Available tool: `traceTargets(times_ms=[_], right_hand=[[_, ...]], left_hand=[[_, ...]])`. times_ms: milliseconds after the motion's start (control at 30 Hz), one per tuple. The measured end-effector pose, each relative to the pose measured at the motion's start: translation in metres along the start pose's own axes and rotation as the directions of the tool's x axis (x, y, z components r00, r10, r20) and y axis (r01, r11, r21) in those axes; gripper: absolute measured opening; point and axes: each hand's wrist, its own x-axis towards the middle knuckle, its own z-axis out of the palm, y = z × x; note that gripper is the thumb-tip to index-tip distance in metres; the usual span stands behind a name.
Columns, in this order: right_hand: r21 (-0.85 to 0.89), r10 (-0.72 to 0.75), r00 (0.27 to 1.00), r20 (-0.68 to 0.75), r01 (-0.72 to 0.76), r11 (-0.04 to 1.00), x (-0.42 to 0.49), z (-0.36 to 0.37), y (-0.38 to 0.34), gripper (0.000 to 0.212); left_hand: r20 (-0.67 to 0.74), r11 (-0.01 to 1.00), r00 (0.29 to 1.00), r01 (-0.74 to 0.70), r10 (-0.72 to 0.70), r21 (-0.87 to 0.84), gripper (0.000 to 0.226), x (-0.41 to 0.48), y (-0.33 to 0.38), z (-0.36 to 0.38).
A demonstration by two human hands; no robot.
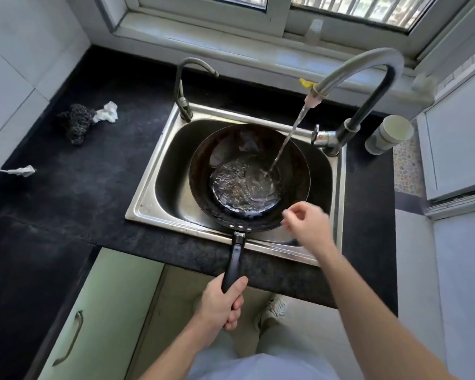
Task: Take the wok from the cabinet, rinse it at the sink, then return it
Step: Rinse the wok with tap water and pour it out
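Note:
A black wok [203, 171] rests in the steel sink [154, 171], its long black handle reaching over the front rim toward me. Water streams from the curved faucet [368, 75] into the wok and pools in its bottom. My left hand [222, 303] grips the end of the handle. Over the wok's near right rim hovers my right hand [306, 223], fingers loosely curled and holding nothing; I cannot tell if it touches the rim.
A second, smaller tap [184, 86] stands at the sink's back left. A steel scrubber [77, 122] and crumpled white tissue [107, 112] lie on the black counter [66, 187]. A paper cup [390, 135] lies right of the faucet. A cabinet door [99, 311] is below left.

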Motion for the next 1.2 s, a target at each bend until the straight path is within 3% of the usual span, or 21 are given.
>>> traceTargets(times_ms=[67, 233, 400, 867, 1200], right_hand=[[-0.061, -0.08, 0.992, -0.098, 0.074, 0.995, 0.023, -0.028, -0.003, 0.011], [-0.173, -0.236, 0.949, -0.211, 0.201, 0.964, 0.08, -0.066, -0.028, 0.038], [-0.193, -0.174, 0.924, -0.341, 0.112, 0.975, 0.13, -0.075, -0.056, 0.048], [-0.261, -0.349, 0.802, -0.484, 0.248, 0.933, 0.163, -0.087, -0.039, 0.041], [-0.148, -0.261, 0.855, -0.448, 0.217, 0.965, 0.147, -0.095, -0.036, 0.057]], left_hand=[[-0.014, 1.0, 1.0, 0.005, -0.005, 0.01, 0.028, 0.0, 0.0, 0.002], [-0.032, 0.999, 0.999, 0.012, -0.011, 0.037, 0.032, -0.001, 0.003, 0.004], [-0.045, 0.999, 0.999, 0.01, -0.008, 0.048, 0.03, -0.002, 0.004, 0.005], [-0.061, 0.999, 0.998, 0.0, 0.002, 0.037, 0.027, -0.001, 0.003, 0.005], [-0.05, 0.999, 0.999, 0.0, 0.002, 0.034, 0.028, -0.001, 0.003, 0.006]])
